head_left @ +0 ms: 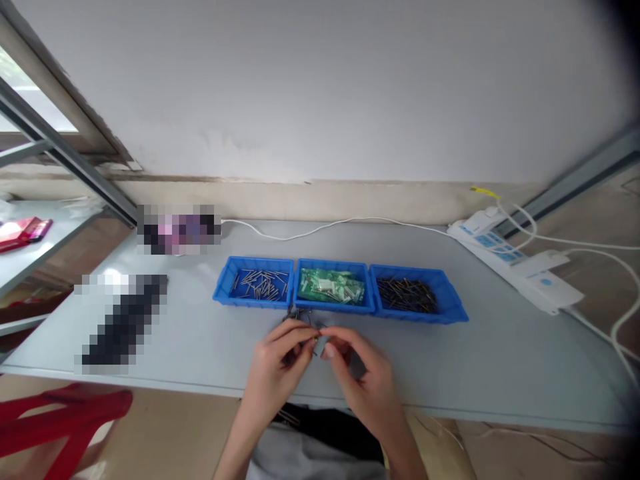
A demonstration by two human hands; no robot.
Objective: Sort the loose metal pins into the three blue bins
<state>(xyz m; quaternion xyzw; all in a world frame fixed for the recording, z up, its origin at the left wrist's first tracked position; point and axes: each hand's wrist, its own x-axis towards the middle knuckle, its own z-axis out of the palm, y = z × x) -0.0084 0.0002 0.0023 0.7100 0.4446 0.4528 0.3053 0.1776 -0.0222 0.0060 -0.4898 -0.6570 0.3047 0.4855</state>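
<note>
My left hand (280, 363) is closed in a pinch, thumb against forefinger, at a small metallic piece too tiny to name. Facing it, my right hand (363, 373) has its forefinger and thumb tips bent in at the same spot, and what they grip is hidden. Just behind my fingers, several thin metal pieces (303, 315) lie loose on the table, partly covered. Beyond them stands a row of three blue bins: the left bin (253, 303) has slim silver pins, the middle bin (335, 307) greenish plastic with small pale parts, the right bin (450, 307) dark thin pins.
At the right of the grey table (500, 373) lies a white power strip (500, 250) with plugs. A white cable (300, 235) runs along the back. Two blurred-out items sit at the left. A red stool (65, 420) stands below the left front edge.
</note>
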